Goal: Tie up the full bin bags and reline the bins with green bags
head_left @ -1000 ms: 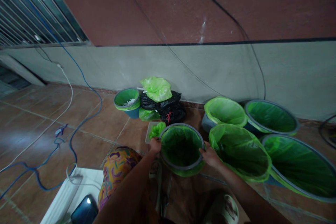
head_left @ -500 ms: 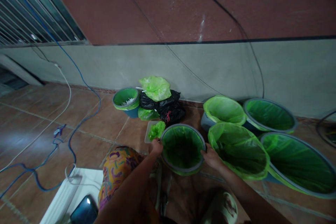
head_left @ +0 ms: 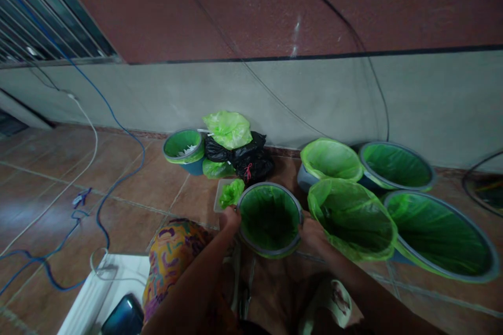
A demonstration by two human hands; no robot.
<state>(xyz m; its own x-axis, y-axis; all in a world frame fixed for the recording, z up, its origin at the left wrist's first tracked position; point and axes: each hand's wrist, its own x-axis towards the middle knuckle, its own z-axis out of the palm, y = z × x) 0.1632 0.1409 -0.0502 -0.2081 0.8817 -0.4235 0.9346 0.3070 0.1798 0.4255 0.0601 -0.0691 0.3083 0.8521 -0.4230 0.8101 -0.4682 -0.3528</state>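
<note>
A round bin (head_left: 270,220) with a grey rim and a green liner stands on the tiles in front of me. My left hand (head_left: 230,218) grips its rim on the left side. On the opposite side, my right hand (head_left: 311,229) has its fingers closed on the rim. Just behind my left hand, a crumpled green bag (head_left: 231,193) lies in a small clear tray (head_left: 217,200). A bin with its liner folded loosely over the edge (head_left: 353,220) is beside my right hand. The bottom of the held bin is dark.
More lined bins (head_left: 331,159), (head_left: 397,166), (head_left: 442,235) stand at the right by the wall. Black bags (head_left: 251,157), a green bag (head_left: 228,128) and a small bin (head_left: 184,147) are further back. Blue cable (head_left: 102,212), a white stool (head_left: 118,267) and a phone (head_left: 123,316) lie left.
The view has shifted slightly, so most things appear a little further left and higher. Both hands remain on the bin's rim.
</note>
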